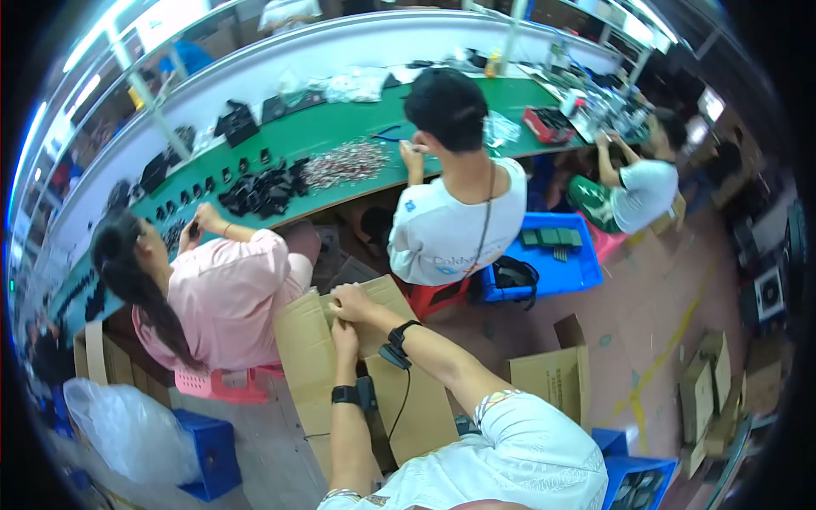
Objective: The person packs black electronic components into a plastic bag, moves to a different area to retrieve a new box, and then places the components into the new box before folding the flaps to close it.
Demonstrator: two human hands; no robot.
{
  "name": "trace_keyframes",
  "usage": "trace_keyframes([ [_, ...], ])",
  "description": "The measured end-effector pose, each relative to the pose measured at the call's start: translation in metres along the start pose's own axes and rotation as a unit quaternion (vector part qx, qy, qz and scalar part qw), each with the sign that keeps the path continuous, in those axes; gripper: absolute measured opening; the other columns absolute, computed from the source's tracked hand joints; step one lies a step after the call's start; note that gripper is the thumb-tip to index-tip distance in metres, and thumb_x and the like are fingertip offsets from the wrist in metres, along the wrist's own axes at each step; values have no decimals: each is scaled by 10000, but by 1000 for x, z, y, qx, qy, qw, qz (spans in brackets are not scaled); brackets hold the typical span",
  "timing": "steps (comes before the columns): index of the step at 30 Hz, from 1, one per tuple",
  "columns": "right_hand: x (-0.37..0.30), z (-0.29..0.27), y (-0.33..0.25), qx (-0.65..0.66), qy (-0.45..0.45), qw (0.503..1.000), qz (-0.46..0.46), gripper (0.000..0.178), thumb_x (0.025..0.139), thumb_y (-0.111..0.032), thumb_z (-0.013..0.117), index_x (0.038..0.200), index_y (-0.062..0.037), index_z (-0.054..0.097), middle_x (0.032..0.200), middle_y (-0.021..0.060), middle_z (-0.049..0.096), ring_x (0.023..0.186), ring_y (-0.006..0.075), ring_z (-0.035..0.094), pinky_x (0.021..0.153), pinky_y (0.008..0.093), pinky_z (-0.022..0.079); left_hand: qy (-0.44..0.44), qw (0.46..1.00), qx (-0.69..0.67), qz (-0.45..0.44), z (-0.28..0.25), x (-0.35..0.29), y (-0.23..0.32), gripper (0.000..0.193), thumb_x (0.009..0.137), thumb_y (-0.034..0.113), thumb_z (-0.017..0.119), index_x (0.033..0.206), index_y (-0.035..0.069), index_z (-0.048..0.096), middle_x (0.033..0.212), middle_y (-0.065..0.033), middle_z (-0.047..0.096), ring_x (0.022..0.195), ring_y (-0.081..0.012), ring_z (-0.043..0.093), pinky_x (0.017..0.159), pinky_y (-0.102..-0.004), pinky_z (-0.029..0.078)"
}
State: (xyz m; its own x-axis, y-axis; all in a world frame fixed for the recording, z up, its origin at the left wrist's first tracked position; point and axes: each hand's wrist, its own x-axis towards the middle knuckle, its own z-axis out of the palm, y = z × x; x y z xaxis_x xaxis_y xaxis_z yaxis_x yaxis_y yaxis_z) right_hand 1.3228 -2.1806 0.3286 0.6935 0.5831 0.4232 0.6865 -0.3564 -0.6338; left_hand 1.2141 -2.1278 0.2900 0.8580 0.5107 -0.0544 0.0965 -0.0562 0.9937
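An open brown cardboard box stands in front of me, its long flaps spread to the left and right. My right hand reaches across from the right and is closed on the cardboard at the far end, where the flaps meet. Just below it, my left hand is closed at the same spot, its fingers partly hidden by the right hand and the cardboard. Both wrists wear black straps with small devices, and a thin cable hangs from the right one. My forearms cover much of the box's opening, so its contents are hidden.
Ahead, people sit along a green workbench holding black parts and a pile of small pieces. A blue tray lies right of the nearest seated person. Another carton stands at right; a blue bin with a clear plastic bag stands left.
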Motion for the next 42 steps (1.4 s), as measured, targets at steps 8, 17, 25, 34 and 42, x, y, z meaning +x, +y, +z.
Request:
trace_keyframes([
  [8, -15, -73, -24, 49, 44, 987, 146, 548, 752, -365, 757, 1160, -44, 581, 1134, 205, 603, 1090, 348, 557, 915, 450, 446, -144, 893, -292, -310, -25, -183, 81, 593, 1025, 479, 389, 1403, 26, 444, 1388, -73, 511, 1255, -204, 486, 1071, -339, 372],
  [17, -168, -211, -32, 101, -172, 955, 218, 824, 831, -382, 656, 1459, -21, 264, 1374, 280, 450, 1235, 417, 463, 1041, 419, 394, -416, 902, 46, -106, 57, -232, 76, 621, 998, 320, 462, 1510, 36, 252, 1552, -169, 212, 1425, -323, 205, 1164, -402, 189],
  [25, -325, -204, -44, -125, 54, 874, 466, 608, 928, -359, 516, 1426, -42, 370, 1320, 244, 520, 1120, 415, 570, 925, 501, 463, -400, 814, 352, 231, 24, -268, 43, 672, 798, 334, 709, 1371, 72, 475, 1509, -263, 289, 1388, -528, 192, 1138, -576, 196],
  [34, -336, -139, -58, -256, 20, 856, 448, 1040, 834, -699, 499, 1520, 6, 164, 1578, 282, 14, 1448, 479, 16, 1145, 607, 69, -209, 783, 561, 171, -107, -306, 117, 577, 737, 164, 710, 1279, 52, 544, 1516, -242, 287, 1426, -470, 160, 1109, -633, 203],
  [42, -324, -83, -87, 62, -102, 849, 515, 1149, 715, -698, 658, 1500, 15, 215, 1510, 294, 253, 1406, 430, 244, 1122, 509, 246, -112, 887, 447, 39, -206, -316, 157, 597, 736, -45, 535, 1325, 40, 491, 1503, -205, 353, 1319, -409, 423, 1062, -415, 392],
])
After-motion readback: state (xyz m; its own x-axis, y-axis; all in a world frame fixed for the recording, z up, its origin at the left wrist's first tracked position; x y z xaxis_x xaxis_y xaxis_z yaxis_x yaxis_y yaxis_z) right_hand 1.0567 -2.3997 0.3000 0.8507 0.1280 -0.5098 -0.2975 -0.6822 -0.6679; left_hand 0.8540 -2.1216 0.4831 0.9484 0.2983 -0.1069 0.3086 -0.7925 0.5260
